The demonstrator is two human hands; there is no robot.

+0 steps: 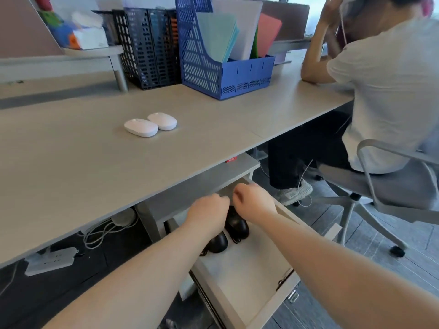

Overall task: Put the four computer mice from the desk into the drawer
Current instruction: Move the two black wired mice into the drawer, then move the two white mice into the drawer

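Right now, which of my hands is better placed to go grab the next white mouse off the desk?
Probably the left hand. Both hands are over the open drawer, but the two white mice lie up and to the left, on the left arm's side. The right hand would have to cross over.

One head-worn view only – wide-angle, looking forward and down from above the desk [99, 167] edge. The open drawer [240, 276] sits close at lower centre, both forearms entering from the bottom corners; file racks [204, 67] stand farther off along the top – edges bend
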